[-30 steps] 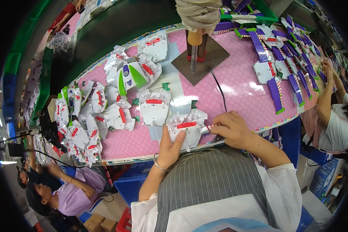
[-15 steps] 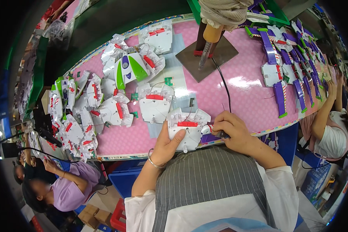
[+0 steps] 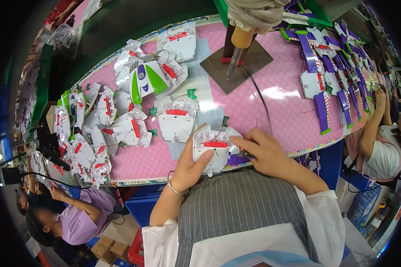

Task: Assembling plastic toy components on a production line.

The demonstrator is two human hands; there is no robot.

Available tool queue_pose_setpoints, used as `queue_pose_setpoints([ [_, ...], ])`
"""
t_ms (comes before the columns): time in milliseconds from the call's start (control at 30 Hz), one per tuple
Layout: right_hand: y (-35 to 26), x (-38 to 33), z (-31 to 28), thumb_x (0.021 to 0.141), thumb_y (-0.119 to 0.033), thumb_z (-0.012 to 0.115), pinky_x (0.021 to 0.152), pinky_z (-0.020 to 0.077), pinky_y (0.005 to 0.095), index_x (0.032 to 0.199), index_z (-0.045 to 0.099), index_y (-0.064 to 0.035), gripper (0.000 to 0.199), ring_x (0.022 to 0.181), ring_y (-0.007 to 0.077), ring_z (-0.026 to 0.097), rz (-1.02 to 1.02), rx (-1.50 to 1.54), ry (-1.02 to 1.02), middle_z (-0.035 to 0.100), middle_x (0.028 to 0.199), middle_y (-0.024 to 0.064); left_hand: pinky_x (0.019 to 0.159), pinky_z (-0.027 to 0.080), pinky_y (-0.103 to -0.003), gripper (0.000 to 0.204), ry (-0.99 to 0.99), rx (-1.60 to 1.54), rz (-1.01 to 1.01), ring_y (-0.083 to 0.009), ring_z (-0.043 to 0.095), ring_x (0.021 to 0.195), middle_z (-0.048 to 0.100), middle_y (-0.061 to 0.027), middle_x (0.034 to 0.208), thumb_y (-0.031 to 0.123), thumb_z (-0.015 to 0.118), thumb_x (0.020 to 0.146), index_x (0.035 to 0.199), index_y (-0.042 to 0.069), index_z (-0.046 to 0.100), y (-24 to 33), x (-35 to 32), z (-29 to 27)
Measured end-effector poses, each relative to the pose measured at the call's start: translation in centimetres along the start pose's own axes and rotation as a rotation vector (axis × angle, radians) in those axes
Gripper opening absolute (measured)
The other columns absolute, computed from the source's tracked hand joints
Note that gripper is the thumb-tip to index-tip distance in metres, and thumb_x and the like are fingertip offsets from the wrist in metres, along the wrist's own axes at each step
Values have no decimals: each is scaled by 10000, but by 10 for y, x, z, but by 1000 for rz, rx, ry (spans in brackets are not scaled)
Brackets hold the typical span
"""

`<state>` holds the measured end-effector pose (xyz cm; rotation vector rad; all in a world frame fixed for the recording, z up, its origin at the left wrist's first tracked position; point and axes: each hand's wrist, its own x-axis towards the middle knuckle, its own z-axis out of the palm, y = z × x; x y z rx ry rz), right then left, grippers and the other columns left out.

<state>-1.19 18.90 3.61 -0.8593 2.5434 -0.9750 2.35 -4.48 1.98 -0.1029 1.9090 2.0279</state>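
Pink tabletop point(image 3: 280, 102), assembly line. Left hand point(image 3: 189, 167) grips white plastic shell with red insert point(image 3: 214, 149); right hand point(image 3: 263, 153) closed around dark tool, working inside. Similar white shells point(image 3: 98, 133) piled left, seemingly still waiting.

Left hand point(image 3: 189, 167) grips white toy shell point(image 3: 214, 149); right hand point(image 3: 260, 153) presses tool against it.

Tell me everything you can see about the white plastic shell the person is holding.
The white plastic shell looks like a moulded toy housing lying open side up at the near edge of the pink table, with a red bar across its middle and thin wires inside. The left hand cups its left side; the right hand rests on its right edge, fingers pinching a small dark tool.
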Motion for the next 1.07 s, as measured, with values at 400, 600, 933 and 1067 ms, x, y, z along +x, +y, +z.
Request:
queue_pose_setpoints([
  [400,8,29,-4,813,-159,603,723,485,393,1294,460,-158,501,817,308,593,93,140,15,599,945,117,924,421,-329,544,-62,-575,-20,-198,519,1091,529,-89,1200,102,652,817,1291,3,405,-26,-2,14],
  [600,7,38,-9,753,-143,640,640,494,383,1241,488,-131,511,733,290,602,-15,-111,67,581,892,112,787,455,-305,332,235,-368,15,-181,576,895,619,-79,986,182,653,849,1095,-19,558,-32,26,39],
  [933,26,60,-28,695,-122,594,596,487,359,851,504,-40,198,689,258,592,-82,-417,67,526,834,118,772,456,-300,293,217,-220,73,-180,580,875,628,-83,955,189,657,843,1040,-15,584,-36,30,26],
  [1067,28,55,-23,676,-91,583,615,486,360,877,510,-32,222,712,260,586,-35,-393,-20,525,838,116,786,453,-303,309,255,-192,106,-197,585,874,632,-90,950,203,658,843,1053,-13,587,-31,31,28],
])
